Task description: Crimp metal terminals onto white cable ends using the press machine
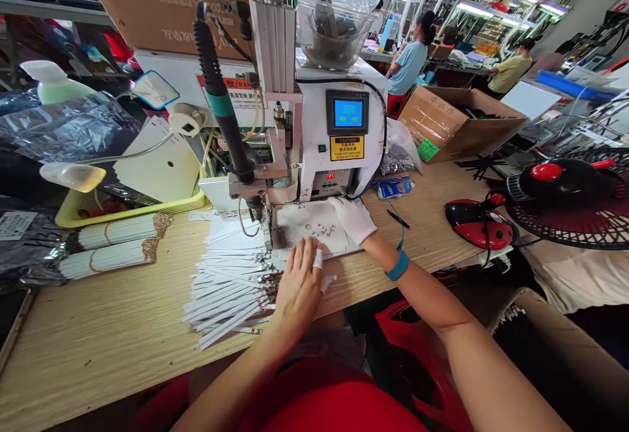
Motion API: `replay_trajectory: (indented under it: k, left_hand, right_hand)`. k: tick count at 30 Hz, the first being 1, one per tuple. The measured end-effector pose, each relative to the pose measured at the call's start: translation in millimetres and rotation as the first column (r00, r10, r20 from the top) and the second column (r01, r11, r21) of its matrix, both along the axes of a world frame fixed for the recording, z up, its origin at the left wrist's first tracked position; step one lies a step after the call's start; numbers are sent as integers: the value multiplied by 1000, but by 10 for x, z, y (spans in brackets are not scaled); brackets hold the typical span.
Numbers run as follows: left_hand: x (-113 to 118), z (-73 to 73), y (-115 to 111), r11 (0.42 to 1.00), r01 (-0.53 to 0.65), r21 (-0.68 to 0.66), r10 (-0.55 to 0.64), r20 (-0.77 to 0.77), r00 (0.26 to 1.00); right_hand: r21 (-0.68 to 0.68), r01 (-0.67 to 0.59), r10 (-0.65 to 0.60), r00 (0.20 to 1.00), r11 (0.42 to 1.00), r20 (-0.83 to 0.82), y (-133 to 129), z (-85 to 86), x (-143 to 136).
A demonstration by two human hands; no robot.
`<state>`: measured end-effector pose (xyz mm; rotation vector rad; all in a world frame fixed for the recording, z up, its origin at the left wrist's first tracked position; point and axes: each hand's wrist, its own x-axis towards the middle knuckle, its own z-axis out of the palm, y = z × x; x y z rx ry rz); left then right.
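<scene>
A white machine (363,157) with a blue screen stands in front of me. At its foot is a metal plate (289,222) with several small metal pieces (324,229) on it. My left hand (301,281), bare with white tape on one finger, lies at the plate's front edge; its fingers point forward, and whether anything is under the fingertips is hidden. My right hand (352,219), in a white glove, rests at the plate's right side, its fingertips by the machine's base; what they hold, if anything, cannot be seen. A pile of white strips (221,281) lies left of my left hand.
Two banded bundles of white strips (111,258) lie by a yellow tray (132,211) at the left. Right of the machine are a blue packet (394,187), a cardboard box (442,117) and a black fan (570,202). Two people (411,58) sit farther back.
</scene>
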<state>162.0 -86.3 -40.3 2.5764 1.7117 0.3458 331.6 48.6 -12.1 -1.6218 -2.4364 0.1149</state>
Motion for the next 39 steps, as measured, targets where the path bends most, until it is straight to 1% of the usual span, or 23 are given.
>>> replay_trajectory:
  k: [2,8,12,15,17,19,22,25,28,31,35,39]
  left_hand:
    - [2,-5,8,1000,-26,5,26,1,1000]
    - [45,-7,-24,1000,22,-19,-22,-23,999]
    - [-76,-4,-71,997,71,-6,-71,-37,997]
    - [-172,-11,-116,995,96,4,-96,-30,995]
    - [-189,-15,-136,996,94,3,-94,-21,995]
    - [-168,-21,-145,997,82,-5,-82,-16,996]
    - [-119,-33,-146,997,75,-15,-75,-20,997]
    - [-104,-36,-147,997,79,-11,-79,-24,997]
    - [-110,-20,-149,998,69,-12,-69,-17,997]
    - [-89,-12,-141,998,54,-21,-54,9,998]
    - [-4,-52,-131,998,54,-30,-54,13,998]
    - [107,-76,-200,995,78,-58,-78,-3,997]
  right_hand:
    - [-5,0,0,1000,1000,8,16,5,9]
    - [-10,-27,27,1000,1000,11,-64,3,55]
    - [-4,-84,84,996,996,-10,-166,-2,77]
    - [-5,-137,137,990,991,-25,-235,-53,89]
    - [-10,-169,168,985,986,-36,-244,-90,104]
    - [0,-176,176,983,984,-56,-215,-110,117]
    - [17,-153,154,985,988,-72,-117,-94,84]
    - [4,-148,148,988,989,-40,-5,-63,-49]
    - [20,-100,100,995,995,3,85,-55,-213]
    - [24,-79,77,995,997,57,150,-48,-305]
    - [26,-81,77,988,996,136,197,-7,-283]
    - [23,-106,101,983,994,152,172,15,-217]
